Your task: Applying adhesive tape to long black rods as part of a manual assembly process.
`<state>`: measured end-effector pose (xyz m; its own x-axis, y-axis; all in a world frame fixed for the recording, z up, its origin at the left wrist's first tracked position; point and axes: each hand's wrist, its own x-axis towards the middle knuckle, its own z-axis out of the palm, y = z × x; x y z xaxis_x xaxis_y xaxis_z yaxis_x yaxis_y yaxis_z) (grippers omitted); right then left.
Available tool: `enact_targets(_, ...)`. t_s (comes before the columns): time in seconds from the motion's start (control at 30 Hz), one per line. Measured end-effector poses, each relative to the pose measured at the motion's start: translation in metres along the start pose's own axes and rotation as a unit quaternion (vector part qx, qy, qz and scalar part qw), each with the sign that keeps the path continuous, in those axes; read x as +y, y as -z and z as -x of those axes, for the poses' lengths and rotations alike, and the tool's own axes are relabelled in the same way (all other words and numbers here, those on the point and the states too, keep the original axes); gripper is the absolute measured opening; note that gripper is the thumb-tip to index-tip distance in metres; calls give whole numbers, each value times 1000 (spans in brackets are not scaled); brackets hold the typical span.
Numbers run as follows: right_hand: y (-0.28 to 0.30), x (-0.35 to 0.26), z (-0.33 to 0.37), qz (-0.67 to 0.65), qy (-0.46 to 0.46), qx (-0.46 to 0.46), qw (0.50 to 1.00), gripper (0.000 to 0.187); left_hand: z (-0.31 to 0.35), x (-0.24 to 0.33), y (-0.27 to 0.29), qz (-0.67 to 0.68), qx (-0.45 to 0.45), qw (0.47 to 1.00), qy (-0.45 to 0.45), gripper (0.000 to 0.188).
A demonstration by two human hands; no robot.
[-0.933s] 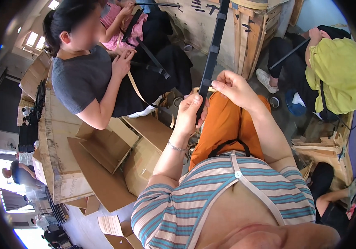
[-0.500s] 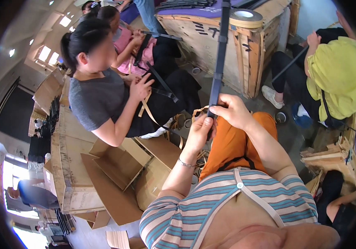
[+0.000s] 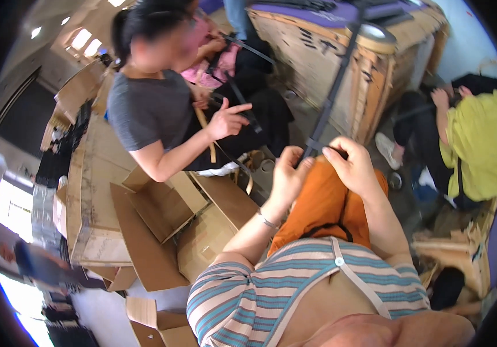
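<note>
A long, narrow black strip (image 3: 334, 92) slants up and away from my lap, with a dark band around it close to its lower end. My left hand (image 3: 291, 176) is closed at that lower end, thumb and fingers pressed against it. On the other side, my right hand (image 3: 352, 166) pinches the same end near the band, its fingertips partly hidden. Both hands are over my orange trousers (image 3: 318, 202).
A wooden crate (image 3: 303, 55) with a tape roll (image 3: 376, 38) on it stands ahead. At left, a co-worker in a grey shirt (image 3: 150, 110) sits by an open cardboard box (image 3: 193, 254). A person in a yellow top (image 3: 483, 144) sits at right.
The strip's lower end and both hands have shifted slightly; my right hand has slid down to its end. A tan ribbon by my left hand is out of sight. The grey-shirted co-worker's hand has moved right.
</note>
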<state>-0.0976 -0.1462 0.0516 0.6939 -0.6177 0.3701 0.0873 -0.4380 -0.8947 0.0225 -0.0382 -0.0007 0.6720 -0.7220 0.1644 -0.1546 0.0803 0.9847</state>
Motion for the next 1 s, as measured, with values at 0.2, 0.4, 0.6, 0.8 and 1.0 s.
enact_targets(0.2,20,-1,-1,-14,-8,-10,1000,15,-4,43,12,145,-84,980,109,15)
enact_targets(0.4,8,2,-4,-227,-11,-59,972,23,1,50,23,146,-108,976,119,21)
enact_targets(0.6,6,2,-5,-309,-130,-62,940,23,6,49,28,183,-186,958,121,31)
enact_targets(0.8,2,7,-11,-262,-158,-106,946,20,6,52,39,187,-200,956,99,29)
enact_targets(1.0,7,-3,-19,-214,-137,-177,951,19,6,48,43,199,-223,951,80,29)
